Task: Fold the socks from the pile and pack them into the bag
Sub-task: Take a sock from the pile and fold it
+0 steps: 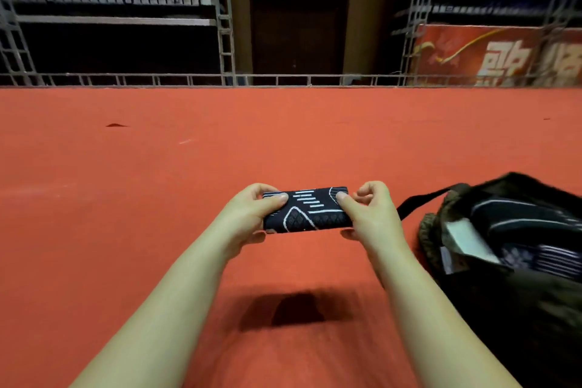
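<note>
A folded dark sock (310, 210) with white lines and diamond patterns hangs in the air above the red floor, held flat between both hands. My left hand (248, 217) pinches its left end, thumb on top. My right hand (368, 214) pinches its right end the same way. At the right edge lies a dark bag (510, 302) with its mouth open toward me; folded dark patterned socks (529, 230) and a white label show inside. A black strap (419, 203) runs from the bag toward my right hand. No sock pile is in view.
Red carpet (189, 167) covers the floor all around. A low metal rail (189, 79) borders its far edge, with scaffold-like racks, a dark door (299, 35) and a red banner (491, 57) beyond. The hands' shadow falls on the carpet below.
</note>
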The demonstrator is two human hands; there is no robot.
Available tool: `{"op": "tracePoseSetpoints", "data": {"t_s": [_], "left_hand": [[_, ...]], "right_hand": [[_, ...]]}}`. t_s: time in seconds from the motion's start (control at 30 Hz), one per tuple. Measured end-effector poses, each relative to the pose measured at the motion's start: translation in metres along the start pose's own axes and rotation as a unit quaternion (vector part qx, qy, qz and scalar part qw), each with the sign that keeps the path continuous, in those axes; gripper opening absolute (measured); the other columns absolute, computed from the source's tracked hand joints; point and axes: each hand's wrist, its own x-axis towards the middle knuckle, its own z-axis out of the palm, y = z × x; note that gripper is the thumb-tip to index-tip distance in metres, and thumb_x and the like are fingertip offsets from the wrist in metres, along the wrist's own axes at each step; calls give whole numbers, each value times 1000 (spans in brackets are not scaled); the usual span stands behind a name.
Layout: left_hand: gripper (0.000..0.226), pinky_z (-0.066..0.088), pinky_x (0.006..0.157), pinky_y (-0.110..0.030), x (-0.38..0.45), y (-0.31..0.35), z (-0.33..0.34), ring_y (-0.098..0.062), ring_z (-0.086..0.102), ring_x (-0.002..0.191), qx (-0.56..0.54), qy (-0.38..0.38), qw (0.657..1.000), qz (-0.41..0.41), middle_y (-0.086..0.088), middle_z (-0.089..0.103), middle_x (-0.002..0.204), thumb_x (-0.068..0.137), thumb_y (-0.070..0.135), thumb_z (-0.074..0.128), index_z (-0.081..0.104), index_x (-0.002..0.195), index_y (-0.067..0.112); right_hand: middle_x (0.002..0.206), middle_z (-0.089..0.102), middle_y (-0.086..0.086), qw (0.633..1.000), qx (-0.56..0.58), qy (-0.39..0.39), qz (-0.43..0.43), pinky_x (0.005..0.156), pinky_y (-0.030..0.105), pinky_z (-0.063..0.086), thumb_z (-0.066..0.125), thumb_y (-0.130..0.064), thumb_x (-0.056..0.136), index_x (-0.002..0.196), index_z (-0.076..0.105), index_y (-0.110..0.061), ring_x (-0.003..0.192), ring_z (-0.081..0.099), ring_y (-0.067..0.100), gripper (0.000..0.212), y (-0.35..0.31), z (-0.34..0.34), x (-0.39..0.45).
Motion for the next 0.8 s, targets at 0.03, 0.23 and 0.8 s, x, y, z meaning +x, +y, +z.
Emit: {"op": "tracePoseSetpoints", "data": {"t_s": [0.03, 0.23, 0.8], "left_hand": [[8, 33, 56, -23, -3, 15, 13, -8, 50, 50, 7, -3, 1000, 18, 10, 58, 66, 89, 32, 59, 56, 95, 28], [11, 34, 53, -21, -21, 83, 106, -12, 52, 55, 13, -75, 994, 75, 5, 61, 76, 91, 29, 57, 55, 101, 30], [21, 49, 85, -32, 33, 124, 305, -18, 61, 96, 308, -95, 920, 221, 2, 66, 102, 78, 34, 70, 61, 95, 24]], "right_hand": [[108, 49, 2, 999, -21, 22, -37, 52, 30, 52, 64, -23, 87, 96, 42, -17, 76, 56, 14, 24, -10, -17, -3], [121, 44, -3, 981, -114, 60, -148, 88, 43, 52, 65, -29, 80, 103, 50, -37, 101, 58, 19, 28, -63, -131, -25], [67, 46, 5, 988, -70, 103, 88, 49, 30, 45, 69, -7, 82, 69, 37, -17, 59, 49, 18, 36, -18, -321, 48]]}}
